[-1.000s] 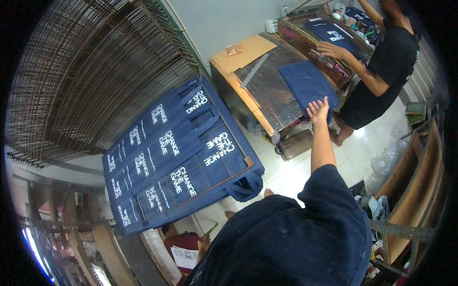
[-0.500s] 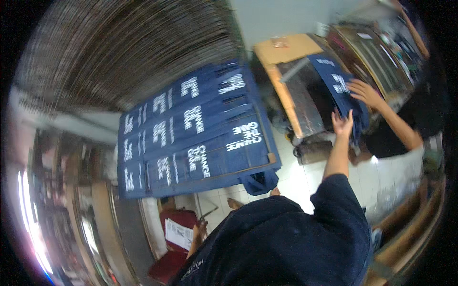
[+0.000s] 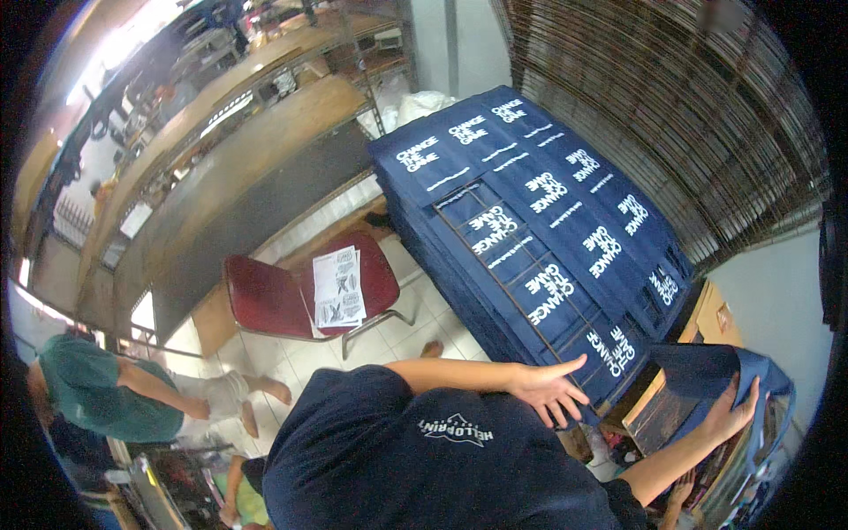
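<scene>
My left hand (image 3: 549, 390) is open with fingers spread, palm partly showing, close to the near corner of a stacked drying rack. It holds nothing. My right hand (image 3: 730, 413) grips a dark navy cloth piece (image 3: 691, 364), perhaps a tote bag. The cloth stretches between the rack's near corner and a board, and part hangs past my fingers on the right. On the wire rack (image 3: 523, 240) lie several navy cloth pieces (image 3: 576, 190) with white lettering, in rows.
Empty wire racks (image 3: 649, 106) stand raised beyond the printed cloth. A red chair (image 3: 265, 296) with printed papers (image 3: 338, 287) is left of the rack. A person in a green shirt (image 3: 115, 389) is at far left. A wood-edged board (image 3: 643, 399) sits below the held cloth.
The view has turned. My right hand, earlier reaching to the cloth on the board beside another person's hand, now grips it near the rack. My left hand has come up from near the chair.
</scene>
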`<state>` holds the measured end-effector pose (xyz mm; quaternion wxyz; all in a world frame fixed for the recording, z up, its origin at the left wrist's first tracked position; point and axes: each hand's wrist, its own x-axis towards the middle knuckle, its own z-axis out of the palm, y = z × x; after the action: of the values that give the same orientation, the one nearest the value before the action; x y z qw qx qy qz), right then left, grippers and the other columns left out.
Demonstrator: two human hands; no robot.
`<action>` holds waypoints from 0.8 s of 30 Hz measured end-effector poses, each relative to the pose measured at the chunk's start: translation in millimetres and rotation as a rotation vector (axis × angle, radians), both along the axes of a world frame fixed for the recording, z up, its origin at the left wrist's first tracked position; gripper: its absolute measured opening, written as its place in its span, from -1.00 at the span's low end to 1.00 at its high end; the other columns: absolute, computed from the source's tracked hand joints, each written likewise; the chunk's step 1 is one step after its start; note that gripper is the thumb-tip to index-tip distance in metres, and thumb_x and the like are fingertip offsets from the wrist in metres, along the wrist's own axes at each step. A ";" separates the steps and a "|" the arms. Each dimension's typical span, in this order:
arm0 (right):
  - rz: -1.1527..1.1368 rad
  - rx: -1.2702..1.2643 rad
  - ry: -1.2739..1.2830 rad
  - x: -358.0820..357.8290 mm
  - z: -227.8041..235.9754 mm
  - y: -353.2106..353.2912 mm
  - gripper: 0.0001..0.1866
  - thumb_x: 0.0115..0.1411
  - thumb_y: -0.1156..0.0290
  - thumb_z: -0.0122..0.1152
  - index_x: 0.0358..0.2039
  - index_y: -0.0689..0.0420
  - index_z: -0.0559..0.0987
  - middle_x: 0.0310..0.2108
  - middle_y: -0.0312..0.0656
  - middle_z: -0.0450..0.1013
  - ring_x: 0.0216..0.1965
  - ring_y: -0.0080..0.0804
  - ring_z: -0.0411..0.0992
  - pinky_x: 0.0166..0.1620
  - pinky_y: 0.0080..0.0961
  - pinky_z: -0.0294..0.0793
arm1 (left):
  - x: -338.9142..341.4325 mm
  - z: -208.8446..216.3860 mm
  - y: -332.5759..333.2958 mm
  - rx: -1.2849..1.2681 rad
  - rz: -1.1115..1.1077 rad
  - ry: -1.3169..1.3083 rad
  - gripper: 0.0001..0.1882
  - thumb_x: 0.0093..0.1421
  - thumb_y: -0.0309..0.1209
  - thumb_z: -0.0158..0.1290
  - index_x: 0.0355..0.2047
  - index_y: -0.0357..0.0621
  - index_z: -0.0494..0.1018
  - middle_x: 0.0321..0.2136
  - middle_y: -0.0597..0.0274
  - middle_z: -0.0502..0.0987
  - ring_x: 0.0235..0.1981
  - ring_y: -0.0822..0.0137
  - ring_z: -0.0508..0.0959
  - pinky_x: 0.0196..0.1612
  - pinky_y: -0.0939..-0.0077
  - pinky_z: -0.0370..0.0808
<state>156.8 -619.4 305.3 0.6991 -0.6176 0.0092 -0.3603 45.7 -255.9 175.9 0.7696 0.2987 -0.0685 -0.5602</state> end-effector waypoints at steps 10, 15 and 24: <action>0.824 0.087 0.263 -2.4 59.3 290.4 -0.31 -0.06 0.54 0.03 0.16 0.24 0.14 -0.03 -0.12 0.29 -0.03 -0.31 0.28 0.07 -0.46 0.23 | 22.8 -14.9 191.9 -0.327 0.769 0.372 -0.27 0.05 0.22 -0.12 0.05 -0.08 0.22 -0.11 -0.16 0.36 -0.21 0.06 0.49 -0.26 0.43 0.49; 0.787 0.018 0.325 -1.6 54.3 364.9 -0.26 -0.13 0.55 0.04 0.16 0.22 0.14 0.00 -0.12 0.27 -0.01 -0.29 0.26 0.10 -0.45 0.18 | 46.1 -0.5 285.8 0.094 1.146 0.110 -0.48 0.05 -0.49 -0.09 0.08 -0.02 0.23 -0.27 0.33 0.39 -0.47 0.48 0.39 -0.41 0.61 0.45; 0.605 -0.004 0.610 1.3 -130.8 426.3 -0.16 -0.03 0.69 0.07 0.24 0.16 -0.08 0.11 -0.02 0.16 0.10 -0.29 0.17 0.16 -0.49 0.02 | 92.5 -54.8 409.8 1.013 1.315 -0.621 -0.50 0.01 -0.52 -0.03 0.03 -0.25 0.30 -0.29 0.02 0.51 -0.57 0.37 0.46 -0.43 0.54 0.43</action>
<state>158.1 -193.1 174.6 0.7371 -0.6722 0.0335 0.0600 138.2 154.0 121.2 0.6579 0.7210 0.1673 0.1390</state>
